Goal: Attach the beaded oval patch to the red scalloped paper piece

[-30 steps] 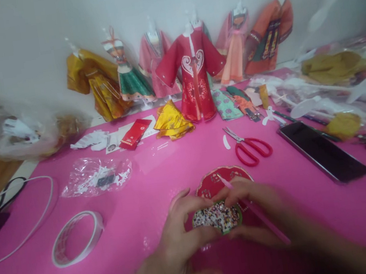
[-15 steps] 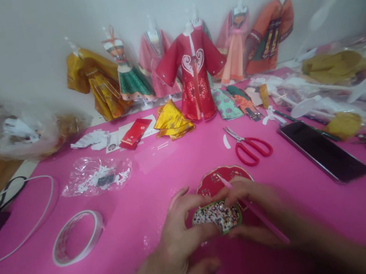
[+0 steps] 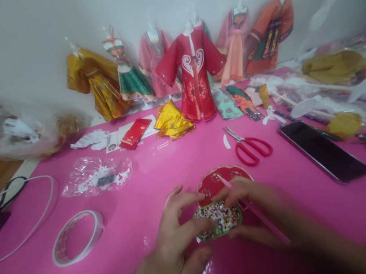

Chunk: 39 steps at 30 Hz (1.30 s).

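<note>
My right hand (image 3: 263, 200) grips pen (image 3: 264, 218) and tray (image 3: 228, 231) — my left hand (image 3: 173, 238), loosely spread, overhangs the beads (image 3: 224, 214) — so tilting could spill them.

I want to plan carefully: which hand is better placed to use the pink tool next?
Probably the right hand: it holds the pink tool, whose tip shows against the red piece. The left hand is at the green-rimmed bead dish.

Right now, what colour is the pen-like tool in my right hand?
The tool's shaft is pink, seen best in the head view.
</note>
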Tool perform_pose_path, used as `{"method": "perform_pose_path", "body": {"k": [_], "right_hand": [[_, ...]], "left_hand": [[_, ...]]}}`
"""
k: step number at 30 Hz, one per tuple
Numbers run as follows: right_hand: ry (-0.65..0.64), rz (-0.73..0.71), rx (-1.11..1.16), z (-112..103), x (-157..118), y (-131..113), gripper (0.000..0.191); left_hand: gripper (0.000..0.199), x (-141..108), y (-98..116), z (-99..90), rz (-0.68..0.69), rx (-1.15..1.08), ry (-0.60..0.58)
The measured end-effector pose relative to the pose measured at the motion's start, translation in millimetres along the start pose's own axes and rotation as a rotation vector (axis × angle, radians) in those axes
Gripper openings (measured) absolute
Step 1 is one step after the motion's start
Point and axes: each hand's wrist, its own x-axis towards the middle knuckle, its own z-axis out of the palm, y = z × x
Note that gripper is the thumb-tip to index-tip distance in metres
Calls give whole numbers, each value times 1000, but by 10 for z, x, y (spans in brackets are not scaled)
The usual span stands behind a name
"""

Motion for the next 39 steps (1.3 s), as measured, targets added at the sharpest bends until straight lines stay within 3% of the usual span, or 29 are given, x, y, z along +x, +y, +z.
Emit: {"method": "perform_pose_path", "body": {"k": [6, 21, 28, 34, 39], "right_hand": [[2, 2, 25, 4, -5, 9, 32], [-25, 30, 41, 4, -15, 1, 30], [-10, 11, -11, 6, 8, -4, 29], [-13, -16, 2, 15, -21, 21, 32], [-13, -26, 12, 17, -56, 36, 37]], "left_hand": [[39, -15, -1, 6, 61, -20, -4], [38, -16, 28, -7, -12, -13, -4], [19, 27, 38, -96, 4, -52, -132], [16, 50, 63, -85, -11, -70, -134], [28, 43, 34, -80, 36, -59, -213]]}}
